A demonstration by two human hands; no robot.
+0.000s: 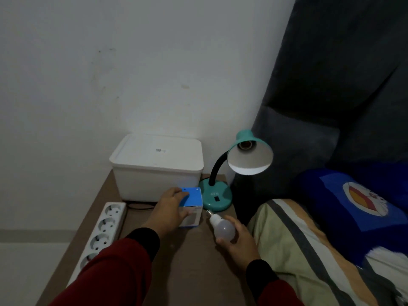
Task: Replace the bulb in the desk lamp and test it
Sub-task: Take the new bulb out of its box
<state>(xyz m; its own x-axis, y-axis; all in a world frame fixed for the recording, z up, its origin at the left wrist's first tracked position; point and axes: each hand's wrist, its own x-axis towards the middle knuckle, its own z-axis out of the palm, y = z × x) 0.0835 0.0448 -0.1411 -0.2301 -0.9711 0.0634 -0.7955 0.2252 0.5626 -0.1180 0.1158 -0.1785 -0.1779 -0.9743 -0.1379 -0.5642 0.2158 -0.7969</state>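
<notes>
Matt frosted bulb (224, 228), glossy plastic lamp (217, 196), cardboard box (192, 206).

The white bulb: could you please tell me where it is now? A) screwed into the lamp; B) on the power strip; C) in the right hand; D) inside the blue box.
C: the right hand holds the bulb, the lamp has an empty socket, and the left hand grips the box.

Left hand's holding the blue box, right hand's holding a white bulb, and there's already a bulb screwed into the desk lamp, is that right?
Not quite: the head view shows the socket of the desk lamp empty, with no bulb in it. The left hand does hold the blue box, and the right hand the white bulb.
</notes>
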